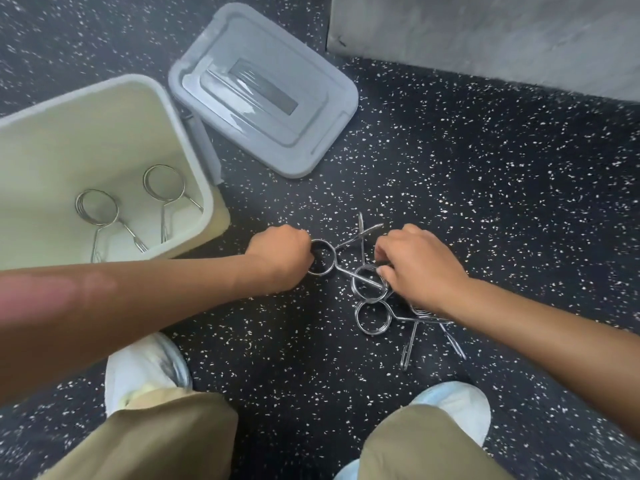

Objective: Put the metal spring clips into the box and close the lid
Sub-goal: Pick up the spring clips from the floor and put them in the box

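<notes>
A cream box (194, 174) stands open on the floor at the left, with two metal spring clips (104, 216) lying inside. Its grey lid (311, 105) lies flat on the floor beside it, to the upper right. Several more clips (372, 318) lie in a tangle on the floor in the middle. My left hand (282, 252) is closed on the ring of one clip (325, 261) at the tangle's left. My right hand (419, 268) presses down on the pile, fingers curled on another clip's ring (367, 285).
The floor is dark rubber with white speckles (485, 202). A grey wall or panel (485, 36) rises at the back right. My knees in khaki trousers and white shoes (145, 372) sit at the bottom, close under the clips.
</notes>
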